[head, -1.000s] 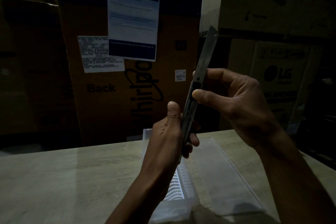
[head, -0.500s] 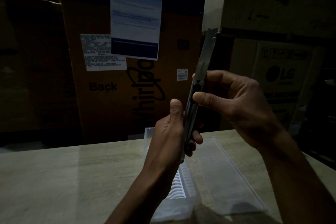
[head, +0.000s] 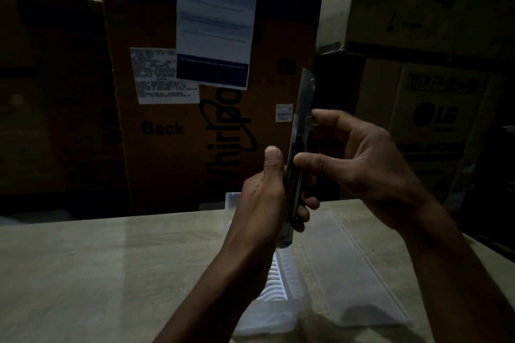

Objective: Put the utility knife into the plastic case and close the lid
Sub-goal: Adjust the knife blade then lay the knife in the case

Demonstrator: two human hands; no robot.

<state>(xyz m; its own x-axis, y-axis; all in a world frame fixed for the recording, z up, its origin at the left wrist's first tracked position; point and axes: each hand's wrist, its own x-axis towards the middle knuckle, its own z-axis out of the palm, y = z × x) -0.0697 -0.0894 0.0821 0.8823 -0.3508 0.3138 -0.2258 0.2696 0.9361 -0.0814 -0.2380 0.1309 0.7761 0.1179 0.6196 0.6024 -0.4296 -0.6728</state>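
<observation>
I hold the metal utility knife (head: 299, 131) nearly upright above the table, blade end up. My left hand (head: 267, 198) is wrapped around the lower handle, thumb pointing up along it. My right hand (head: 356, 164) pinches the knife's upper body, thumb on the dark slider and index finger behind the top. A short length of blade sticks out above the fingers. The clear plastic case (head: 281, 281) lies open on the table under my hands, with a ribbed white insert in its base. Its transparent lid (head: 356, 273) lies flat to the right.
The pale wood-grain table (head: 97, 273) runs across the foreground. Behind it stand large cardboard boxes: one (head: 156, 131) marked "Back" with paper labels, one (head: 437, 117) with an LG logo at right. The room is dim.
The blade has slid down into the handle, so less of it shows above my right fingers. My right thumb has moved down the slider. The knife stands a little more upright.
</observation>
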